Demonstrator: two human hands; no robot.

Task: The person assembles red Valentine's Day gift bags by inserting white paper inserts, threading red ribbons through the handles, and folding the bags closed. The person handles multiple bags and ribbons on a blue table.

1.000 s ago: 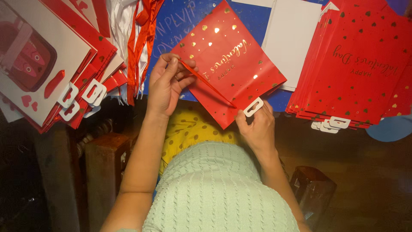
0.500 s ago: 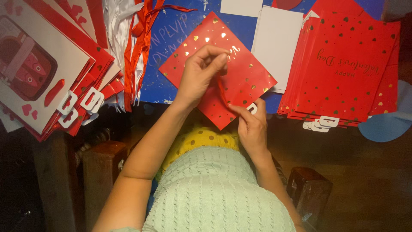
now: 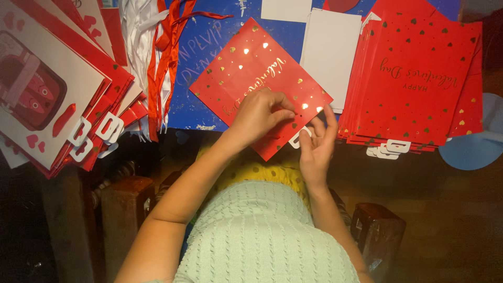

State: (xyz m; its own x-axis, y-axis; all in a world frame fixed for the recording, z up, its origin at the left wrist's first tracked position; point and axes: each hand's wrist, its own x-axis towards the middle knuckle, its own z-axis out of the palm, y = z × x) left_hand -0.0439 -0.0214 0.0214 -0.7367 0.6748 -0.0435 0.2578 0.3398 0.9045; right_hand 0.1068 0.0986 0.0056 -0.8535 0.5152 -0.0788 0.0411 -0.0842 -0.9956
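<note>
The red paper bag [image 3: 257,78] lies flat on the blue worktop [image 3: 209,47], near edge overhanging toward the person. It's thin glossy card w/ gold hearts: prob. very light, slick on the face, creases easily, so best taken by an edge or corner, pinched not squeezed. It sits as a tilted diamond; long axis runs approx. from upper left to lower right, and the white hang tab [image 3: 297,137] end points down toward the person.

Left hand [image 3: 259,112] rests on the bag's lower part, fingers curled, grip pinching or pressing the bag near its bottom edge. Right hand [image 3: 314,144] is just beside it at the tab corner, fingers half spread, thumb and fingertips touching the bag's edge by the tab; can't tell if it's a firm pinch or just a steadying touch.

Outward: white card sheets [image 3: 330,57] right behind the bag; a stack of similar red bags [image 3: 414,78] to the right, tabs facing the person. Red and white ribbons [image 3: 157,57] to the left, then another pile of bags [image 3: 57,89], white-and-red fronts, fanned out.
</note>
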